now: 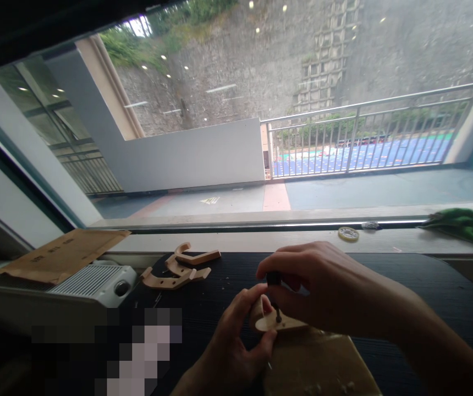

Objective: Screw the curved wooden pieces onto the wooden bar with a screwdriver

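Note:
My right hand (314, 280) is closed around the black handle of a screwdriver-like tool (274, 279). The tool points down, and its metal end meets a hole in a light wooden hook (267, 323). My left hand (240, 330) grips the hook's curved end between thumb and fingers. Under the hook lies a yellowish-brown block (319, 360), and a second small hole shows beside the tool's tip. My right hand hides part of the hook's far end. Behind my left hand, several curved wooden hooks (179, 269) with drilled holes lie in a loose pile.
The black table (405, 286) meets a window sill (286, 242). On the sill lie a yellow-rimmed round object (348, 234), a small crumpled clear item (370, 226) and a green cloth (463, 224). At left, a brown envelope (63, 253) rests on a white slatted device (96, 283).

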`<state>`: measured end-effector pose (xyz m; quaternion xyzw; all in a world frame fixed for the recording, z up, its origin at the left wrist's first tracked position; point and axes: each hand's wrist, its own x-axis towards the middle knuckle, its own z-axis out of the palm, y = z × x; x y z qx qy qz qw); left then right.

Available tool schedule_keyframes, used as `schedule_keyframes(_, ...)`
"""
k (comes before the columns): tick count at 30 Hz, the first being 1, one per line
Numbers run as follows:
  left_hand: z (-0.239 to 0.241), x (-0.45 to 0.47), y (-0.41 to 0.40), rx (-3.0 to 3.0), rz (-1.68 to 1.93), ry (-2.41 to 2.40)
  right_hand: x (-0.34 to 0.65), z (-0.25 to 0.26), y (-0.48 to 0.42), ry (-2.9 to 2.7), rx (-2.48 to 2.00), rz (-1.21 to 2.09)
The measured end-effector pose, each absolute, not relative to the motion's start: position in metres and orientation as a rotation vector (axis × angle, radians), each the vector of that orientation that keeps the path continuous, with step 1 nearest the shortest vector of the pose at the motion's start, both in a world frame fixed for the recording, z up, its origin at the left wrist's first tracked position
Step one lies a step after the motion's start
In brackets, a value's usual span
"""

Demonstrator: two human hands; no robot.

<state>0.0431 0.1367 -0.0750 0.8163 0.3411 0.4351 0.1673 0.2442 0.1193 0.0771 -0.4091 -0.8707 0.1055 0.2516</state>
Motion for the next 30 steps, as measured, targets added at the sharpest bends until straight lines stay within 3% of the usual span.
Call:
schedule_keyframes(13,-0.058,0.047,0.134,2.255,1.134,0.906,0.246,0.067,0.133,-2.249,-1.203,0.319)
schedule_keyframes(23,-0.068,0.044,0.135,2.267,1.175,0.974,0.242,0.073,0.127,-2.428,-0.922,0.266)
schedule_keyframes(30,-0.059,0.046,0.134,2.267,1.074,0.947,0.243,0.068,0.134,-2.276,-1.141,0.161)
